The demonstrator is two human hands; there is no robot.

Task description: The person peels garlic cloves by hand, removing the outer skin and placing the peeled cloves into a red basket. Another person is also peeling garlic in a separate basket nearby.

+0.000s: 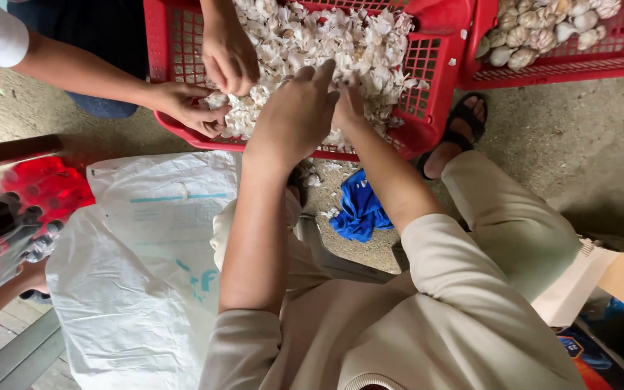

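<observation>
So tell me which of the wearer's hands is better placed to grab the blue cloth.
Probably the right hand: its forearm passes directly above the blue cloth, while the left hand sits further left.

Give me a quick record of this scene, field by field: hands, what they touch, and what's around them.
left hand: left hand palm down, fingers in the garlic pile
right hand: right hand mostly hidden behind the left, at the same pile
container: red basket on the floor
second container: second red basket of whole bulbs, to its right
others: another person's hands in the same basket
nearby: blue cloth, white sack
</observation>
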